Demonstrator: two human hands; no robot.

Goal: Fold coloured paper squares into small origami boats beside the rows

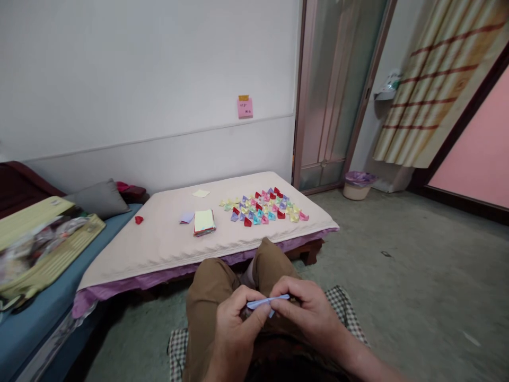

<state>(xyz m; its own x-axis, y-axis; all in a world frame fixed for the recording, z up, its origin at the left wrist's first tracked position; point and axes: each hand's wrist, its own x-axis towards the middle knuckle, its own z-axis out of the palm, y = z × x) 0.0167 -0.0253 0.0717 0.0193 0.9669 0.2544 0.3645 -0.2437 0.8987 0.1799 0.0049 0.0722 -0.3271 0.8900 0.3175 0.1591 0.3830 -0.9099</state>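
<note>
Above my lap, a partly folded piece of light-blue paper [258, 304] is pinched between both hands. My left hand [239, 317] grips its left part with thumb and fingers, and my right hand [304, 302] grips the right part. A small flap of the paper hangs below the fingertips. On the cloth-covered low table [159, 228] in front of me sits a stack of square paper [204, 222] with a pale yellow sheet on top. Right of the stack, many small folded paper pieces [260, 207] in red, yellow, blue, pink and purple lie close together.
Beside the stack lies a purple sheet [186, 217]; a pale yellow sheet [201, 193] is farther back. A red folded piece [139, 219] lies near the table's left side. A blue couch [43, 297] with a bag stands left. A lined bin [358, 185] stands by the door.
</note>
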